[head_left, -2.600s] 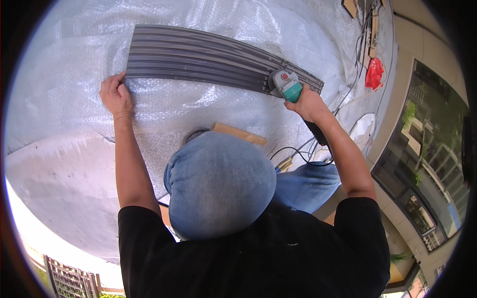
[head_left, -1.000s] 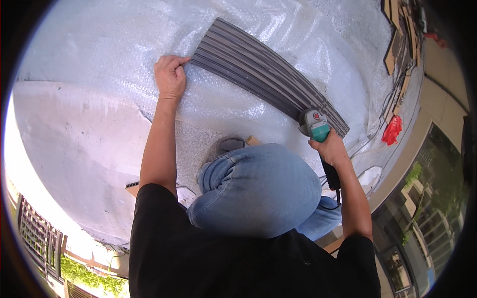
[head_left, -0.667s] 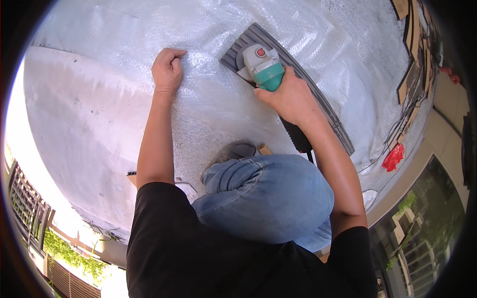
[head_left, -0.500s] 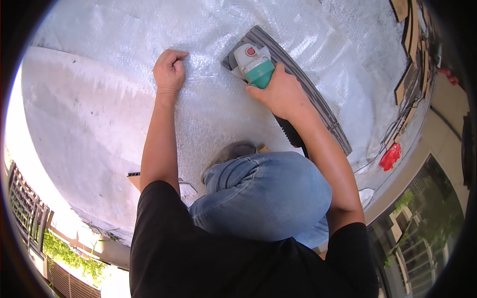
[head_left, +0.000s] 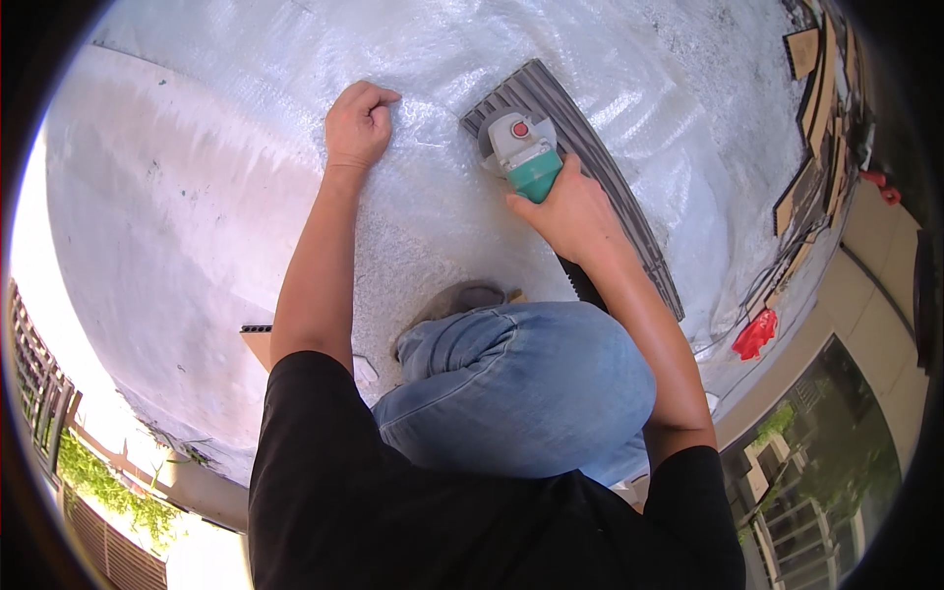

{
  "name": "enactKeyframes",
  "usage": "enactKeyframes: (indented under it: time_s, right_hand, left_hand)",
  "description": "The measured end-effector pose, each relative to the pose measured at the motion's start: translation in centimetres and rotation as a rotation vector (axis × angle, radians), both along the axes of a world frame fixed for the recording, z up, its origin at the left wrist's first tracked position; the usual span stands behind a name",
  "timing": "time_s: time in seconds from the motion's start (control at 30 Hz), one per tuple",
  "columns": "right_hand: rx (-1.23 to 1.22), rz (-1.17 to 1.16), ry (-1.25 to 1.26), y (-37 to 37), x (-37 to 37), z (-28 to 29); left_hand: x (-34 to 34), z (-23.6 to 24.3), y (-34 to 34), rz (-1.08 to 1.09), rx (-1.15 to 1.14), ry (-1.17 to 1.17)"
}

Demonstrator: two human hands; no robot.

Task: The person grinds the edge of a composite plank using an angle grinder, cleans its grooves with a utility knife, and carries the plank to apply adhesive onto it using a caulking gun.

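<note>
Since the earlier frame, the green-and-grey grinder [head_left: 531, 167] has moved from the grooved panel's [head_left: 612, 177] near right end to its far left end. Left hand [head_left: 360, 125], loosely curled, nothing visibly held, is apart from the panel; rightward, the right hand [head_left: 573, 211] wraps the grinder (blade contact unclear).

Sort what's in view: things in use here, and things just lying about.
In use:
angle grinder, gripped in the right hand
grey grooved board, partly hidden behind the grinder
plastic sheet, beneath the board

Lying about:
red crumpled item, at right
tan board pieces, upper right
hollow-ended board, at left
</note>
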State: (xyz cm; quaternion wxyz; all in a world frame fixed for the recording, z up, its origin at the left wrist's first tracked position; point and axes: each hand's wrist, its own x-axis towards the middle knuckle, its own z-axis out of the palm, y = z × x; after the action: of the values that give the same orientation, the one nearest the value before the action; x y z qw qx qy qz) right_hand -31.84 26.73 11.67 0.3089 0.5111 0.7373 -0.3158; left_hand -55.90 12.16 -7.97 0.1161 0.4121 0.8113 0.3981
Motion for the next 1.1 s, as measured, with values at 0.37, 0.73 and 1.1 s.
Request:
enactKeyframes:
  time_s: [0.37,0.73,1.1]
  right_hand:
    - [0.004,0.078,0.028,-0.2,-1.6,0.2]
    - [-0.014,0.031,0.021,-1.1,1.3,1.2]
    - [-0.026,0.048,0.042,-2.9,1.6,-1.1]
  left_hand:
    - [0.1,-0.1,-0.1,-0.001,0.012,0.040]
    - [-0.2,0.1,-0.3,0.007,-0.013,0.052]
    - [0.1,0.0,-0.2,0.006,-0.008,0.041]
